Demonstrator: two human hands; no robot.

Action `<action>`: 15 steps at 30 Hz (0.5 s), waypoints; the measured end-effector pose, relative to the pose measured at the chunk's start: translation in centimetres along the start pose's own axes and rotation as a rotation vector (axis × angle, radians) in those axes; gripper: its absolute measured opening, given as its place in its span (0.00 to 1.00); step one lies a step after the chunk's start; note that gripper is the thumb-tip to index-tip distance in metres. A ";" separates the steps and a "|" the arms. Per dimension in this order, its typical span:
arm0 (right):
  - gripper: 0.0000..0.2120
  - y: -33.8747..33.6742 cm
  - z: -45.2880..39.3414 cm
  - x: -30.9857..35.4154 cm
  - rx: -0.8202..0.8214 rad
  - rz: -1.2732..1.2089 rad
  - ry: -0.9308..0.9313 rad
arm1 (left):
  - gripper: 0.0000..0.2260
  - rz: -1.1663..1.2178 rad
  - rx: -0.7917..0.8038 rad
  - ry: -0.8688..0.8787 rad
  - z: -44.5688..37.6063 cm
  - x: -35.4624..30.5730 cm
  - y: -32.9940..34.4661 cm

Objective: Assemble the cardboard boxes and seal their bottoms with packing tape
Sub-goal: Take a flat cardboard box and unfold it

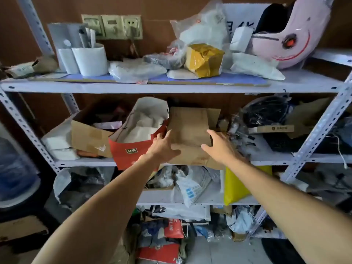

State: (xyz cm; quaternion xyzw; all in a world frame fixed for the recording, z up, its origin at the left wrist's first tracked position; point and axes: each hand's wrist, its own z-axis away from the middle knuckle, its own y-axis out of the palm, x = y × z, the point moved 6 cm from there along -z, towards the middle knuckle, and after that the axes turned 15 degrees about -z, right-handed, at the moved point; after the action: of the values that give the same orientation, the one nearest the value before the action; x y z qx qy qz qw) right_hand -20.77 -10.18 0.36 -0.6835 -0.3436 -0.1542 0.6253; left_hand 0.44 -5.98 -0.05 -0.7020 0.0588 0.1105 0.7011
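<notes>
Behind both hands (163, 147), cardboard (190, 128), perhaps flattened.

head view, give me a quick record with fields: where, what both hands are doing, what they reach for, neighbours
place: metal shelving unit, cluttered
target: flattened cardboard boxes on the middle shelf
left hand: fingers spread, at the left edge of the stack
right hand: fingers spread, at the right side of the stack
grip: neither hand has curled round the cardboard
left neighbour: red paper bag
shelf below: yellow bag
packing tape: none identifiable
</notes>
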 end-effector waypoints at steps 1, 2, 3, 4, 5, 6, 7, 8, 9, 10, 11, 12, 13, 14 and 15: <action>0.35 0.5 -0.8 -0.6 0.021 -0.010 0.022 | 0.39 0.022 0.009 0.003 -0.9 0.1 0.5; 0.37 0.8 -1.6 -1.0 0.059 -0.015 0.055 | 0.40 0.051 0.015 0.003 -1.9 0.2 0.9; 0.40 1.4 -2.3 -1.6 0.109 -0.029 0.093 | 0.40 0.083 0.033 0.004 -2.6 0.4 1.5; 0.44 1.9 -2.7 -2.0 0.160 -0.054 0.141 | 0.40 0.115 0.056 0.002 -3.2 0.4 2.0; 0.47 2.3 -3.3 -2.5 0.183 -0.075 0.158 | 0.41 0.151 0.055 0.001 -3.9 0.5 2.5; 0.47 2.6 -3.5 -2.8 0.196 -0.087 0.153 | 0.42 0.194 0.048 -0.006 -4.2 0.5 2.8; 0.46 2.8 -3.9 -3.2 0.205 -0.085 0.121 | 0.42 0.247 0.018 -0.012 -4.7 0.7 3.3; 0.43 2.8 -4.0 -3.3 0.204 -0.053 0.083 | 0.42 0.318 -0.009 -0.025 -4.8 0.9 3.7; 0.41 2.7 -4.0 -3.3 0.193 0.001 0.036 | 0.42 0.410 -0.038 -0.037 -5.0 1.1 4.0; 0.40 2.7 -3.8 -3.3 0.176 0.052 -0.001 | 0.41 0.489 -0.060 -0.050 -5.0 1.2 4.0; 0.40 2.5 -3.7 -3.2 0.158 0.097 -0.024 | 0.40 0.548 -0.075 -0.054 -4.9 1.1 4.1; 0.40 2.5 -3.6 -3.1 0.147 0.133 -0.042 | 0.40 0.579 -0.085 -0.053 -4.6 0.9 4.1; 0.40 2.4 -3.3 -3.0 0.146 0.150 -0.053 | 0.40 0.599 -0.092 -0.038 -4.3 0.7 4.2; 0.40 2.3 -3.1 -3.0 0.147 0.151 -0.067 | 0.41 0.615 -0.095 -0.023 -4.0 0.5 4.1; 0.40 2.1 -2.7 -2.9 0.141 0.141 -0.081 | 0.42 0.635 -0.098 -0.011 -3.6 0.3 4.0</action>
State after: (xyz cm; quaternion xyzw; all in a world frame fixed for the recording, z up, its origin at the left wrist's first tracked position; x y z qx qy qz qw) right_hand -20.87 -13.55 -2.62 -0.6659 -0.3297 -0.0572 0.6667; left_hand 0.02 -9.63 -4.07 -0.6810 0.2656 0.3302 0.5972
